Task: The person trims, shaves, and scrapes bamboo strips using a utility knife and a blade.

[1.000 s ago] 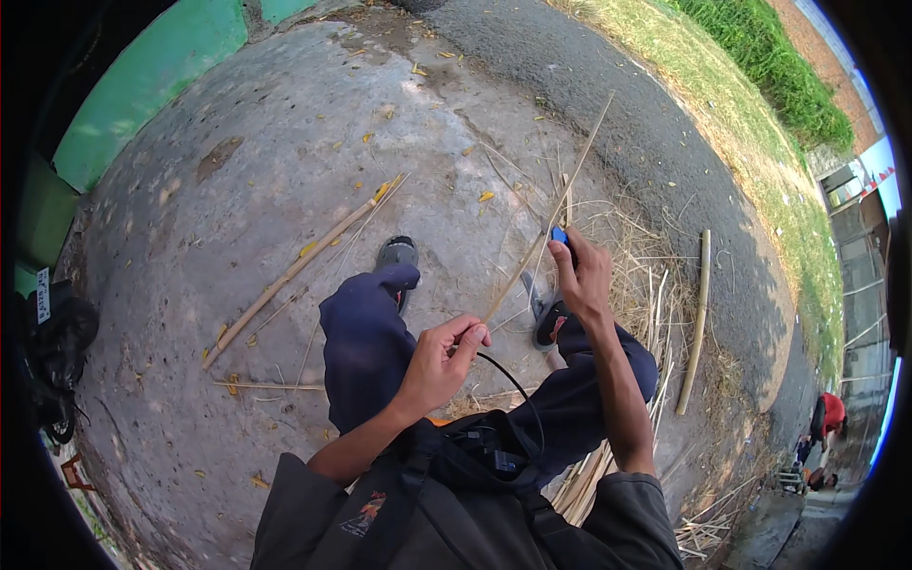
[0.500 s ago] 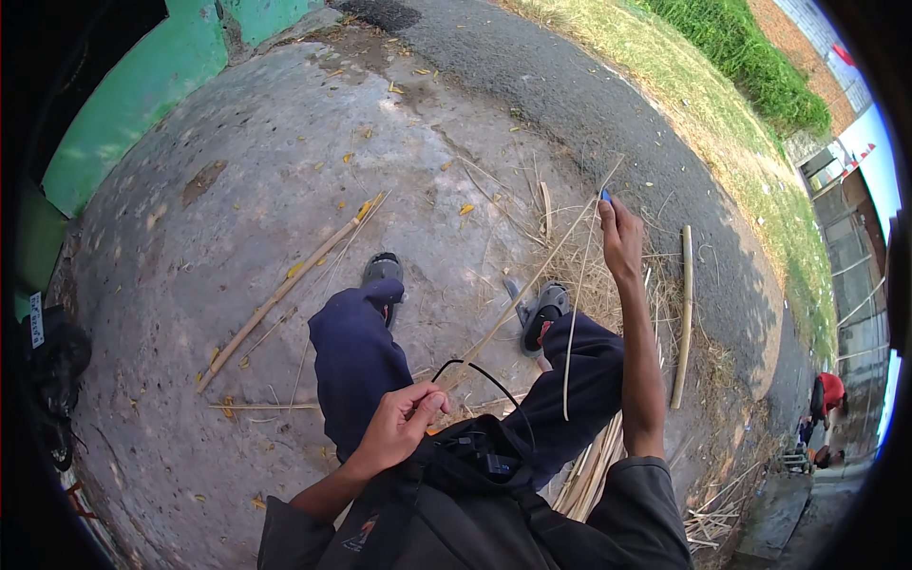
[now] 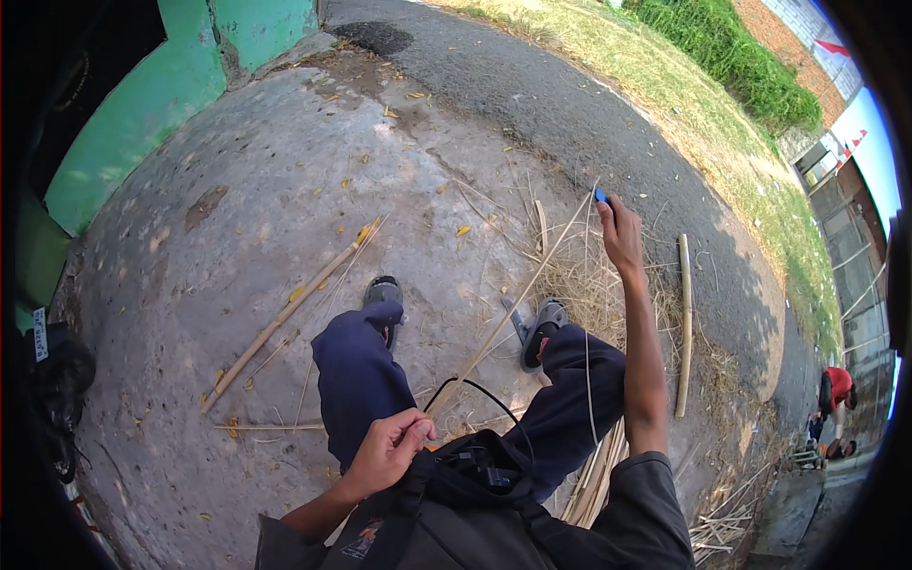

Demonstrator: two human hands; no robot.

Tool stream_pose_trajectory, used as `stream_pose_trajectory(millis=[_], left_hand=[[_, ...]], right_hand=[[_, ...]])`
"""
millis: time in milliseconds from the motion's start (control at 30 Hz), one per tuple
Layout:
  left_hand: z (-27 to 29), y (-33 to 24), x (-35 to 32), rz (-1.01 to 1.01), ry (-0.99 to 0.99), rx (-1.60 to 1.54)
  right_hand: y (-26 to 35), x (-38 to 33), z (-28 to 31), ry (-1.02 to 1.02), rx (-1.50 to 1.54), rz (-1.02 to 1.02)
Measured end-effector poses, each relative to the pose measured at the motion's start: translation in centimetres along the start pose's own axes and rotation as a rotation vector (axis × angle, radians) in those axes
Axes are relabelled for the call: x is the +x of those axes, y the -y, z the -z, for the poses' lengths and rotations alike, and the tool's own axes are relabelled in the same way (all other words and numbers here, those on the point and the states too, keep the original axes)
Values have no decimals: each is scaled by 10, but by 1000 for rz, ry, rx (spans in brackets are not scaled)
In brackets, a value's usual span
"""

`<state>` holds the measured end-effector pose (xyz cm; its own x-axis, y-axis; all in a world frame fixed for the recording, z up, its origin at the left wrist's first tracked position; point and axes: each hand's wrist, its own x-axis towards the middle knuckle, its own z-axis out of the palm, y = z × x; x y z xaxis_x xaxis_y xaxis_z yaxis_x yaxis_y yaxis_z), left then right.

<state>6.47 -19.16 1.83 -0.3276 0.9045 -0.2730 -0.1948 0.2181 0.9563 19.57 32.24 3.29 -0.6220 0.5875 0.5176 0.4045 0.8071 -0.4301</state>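
A long, thin bamboo strip (image 3: 499,328) slants across in front of my knees. My left hand (image 3: 389,448) pinches its near end close to my lap. At the far end, my right hand (image 3: 622,233) is closed around a small blue tool (image 3: 600,195), most of which the fingers hide. The tool sits at the strip's tip; whether a blade touches it is too small to tell. A thin curved sliver (image 3: 588,380) hangs over my right thigh. Beside my right shoe lies a flat grey blade-like piece (image 3: 514,318).
Thin shavings (image 3: 589,275) litter the ground beyond my right foot. A bamboo pole (image 3: 685,323) lies to the right, another (image 3: 285,313) to the left. Split strips (image 3: 597,484) lie by my right thigh. A black bag (image 3: 62,389) is far left; a person in red (image 3: 836,389) is far right.
My left hand has moved slightly down and left with the strip. My right hand and blue tool have shifted a little left, and the strip's far tip came nearer. The hanging sliver swung right.
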Motion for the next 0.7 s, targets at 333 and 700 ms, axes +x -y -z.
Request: stream_pose_trajectory(millis=[333,700], left_hand=[[5,11,8,-43,0,-56],[23,17,-2,-25,-123,194]], right_hand=[[5,29,-45,-17,-102,83],[-3,20,-47,741,1348,-668]])
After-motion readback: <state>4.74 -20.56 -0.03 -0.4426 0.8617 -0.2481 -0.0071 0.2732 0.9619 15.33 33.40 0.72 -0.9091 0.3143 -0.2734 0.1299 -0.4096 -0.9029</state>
